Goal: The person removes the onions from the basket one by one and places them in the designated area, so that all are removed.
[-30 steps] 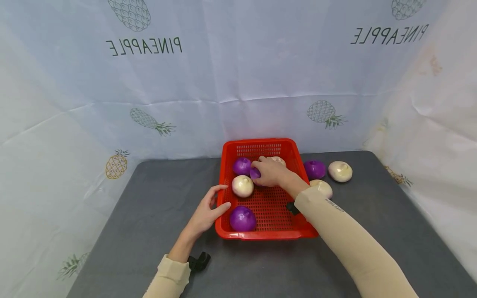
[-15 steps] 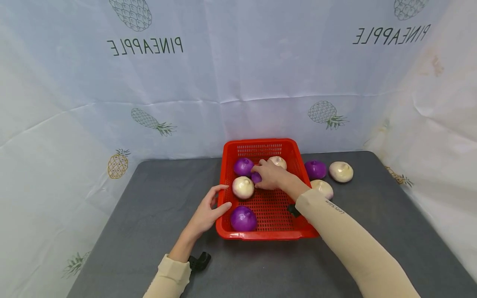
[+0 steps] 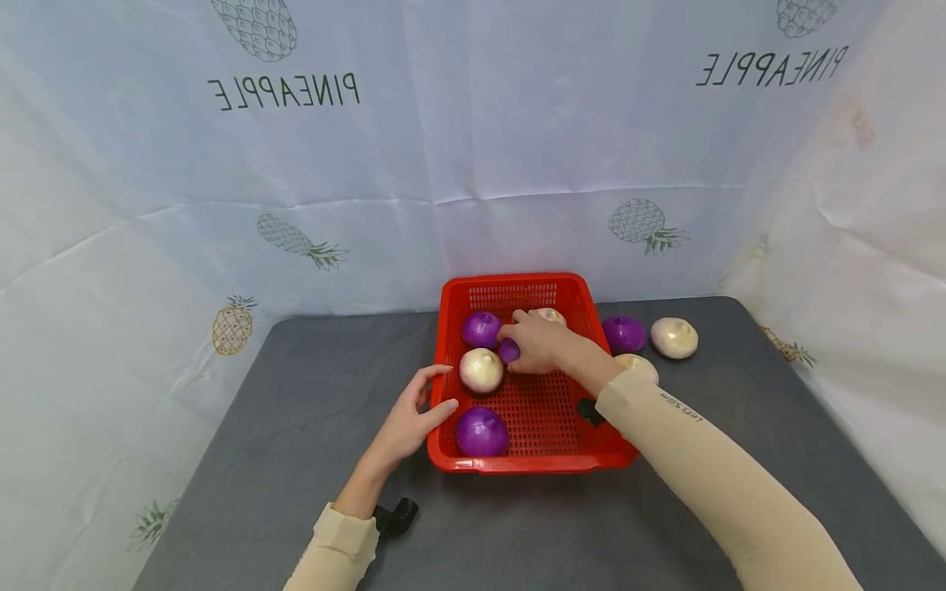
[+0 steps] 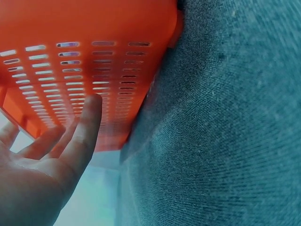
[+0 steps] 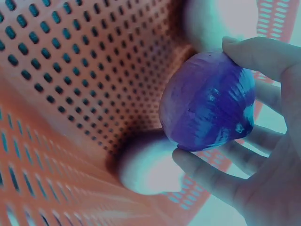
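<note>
My right hand (image 3: 543, 343) is inside the red basket (image 3: 532, 465), gripping a purple onion (image 5: 207, 103) between thumb and fingers. In the head view the hand covers most of that onion. Beside it are another purple onion (image 3: 481, 329) and a white onion (image 3: 481, 370). A second white onion (image 3: 552, 315) shows partly behind the hand. Nearer the front left corner lies one more purple onion (image 3: 482, 432). At the basket's left side, my left hand (image 3: 410, 419) holds no onion. Its fingers (image 4: 84, 129) reach along the slotted outer wall, thumb near the rim.
Outside the basket on the right, a purple onion (image 3: 624, 334) and a white onion (image 3: 674, 338) lie on the dark grey tabletop (image 3: 310, 427). Another white onion (image 3: 640, 365) is partly hidden by the right arm. A white pineapple-print curtain (image 3: 517, 148) hangs behind.
My right hand has lowered slightly in the basket, with the purple onion still gripped. Its forearm has swung a little to the right. The left hand stays at the basket's left side.
</note>
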The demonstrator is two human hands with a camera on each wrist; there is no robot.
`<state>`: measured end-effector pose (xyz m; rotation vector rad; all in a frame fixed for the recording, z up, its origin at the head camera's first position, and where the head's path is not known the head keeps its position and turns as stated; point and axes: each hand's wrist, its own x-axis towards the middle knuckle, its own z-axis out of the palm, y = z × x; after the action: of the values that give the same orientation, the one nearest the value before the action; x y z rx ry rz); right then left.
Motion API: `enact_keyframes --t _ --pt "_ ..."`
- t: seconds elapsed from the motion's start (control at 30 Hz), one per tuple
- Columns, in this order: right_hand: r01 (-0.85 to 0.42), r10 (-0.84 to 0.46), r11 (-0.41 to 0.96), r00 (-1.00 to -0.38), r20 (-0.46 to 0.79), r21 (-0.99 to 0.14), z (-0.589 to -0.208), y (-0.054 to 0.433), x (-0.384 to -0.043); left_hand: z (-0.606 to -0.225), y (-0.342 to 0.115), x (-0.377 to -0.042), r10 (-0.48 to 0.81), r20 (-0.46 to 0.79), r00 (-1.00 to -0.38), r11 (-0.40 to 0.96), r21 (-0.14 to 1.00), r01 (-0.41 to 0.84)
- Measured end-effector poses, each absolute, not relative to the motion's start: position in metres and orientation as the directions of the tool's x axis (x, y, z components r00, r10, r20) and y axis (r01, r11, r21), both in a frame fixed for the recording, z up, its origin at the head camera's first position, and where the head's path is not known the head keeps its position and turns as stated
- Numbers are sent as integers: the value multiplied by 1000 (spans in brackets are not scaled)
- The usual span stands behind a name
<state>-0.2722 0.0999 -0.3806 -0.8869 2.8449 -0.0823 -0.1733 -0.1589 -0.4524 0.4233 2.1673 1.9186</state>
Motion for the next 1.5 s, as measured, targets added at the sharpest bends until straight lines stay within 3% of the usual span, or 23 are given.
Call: enact_keyframes --t 0.13,0.33,0.73,1.5 --pt "-563 -568 823 -814 -122 -72 -365 99 -265 -453 -158 -174 354 32 -935 109 991 75" --pt "-554 -568 820 -818 -91 -145 -346 103 -252 -453 -158 -173 342 27 -939 122 990 73" --pt "-592 -596 787 -802 31 -175 -318 125 -226 -451 -157 -172 330 31 -944 140 987 81" --pt "-556 -525 802 -830 186 -217 -317 190 -185 -450 -158 -170 326 22 -945 145 987 73"
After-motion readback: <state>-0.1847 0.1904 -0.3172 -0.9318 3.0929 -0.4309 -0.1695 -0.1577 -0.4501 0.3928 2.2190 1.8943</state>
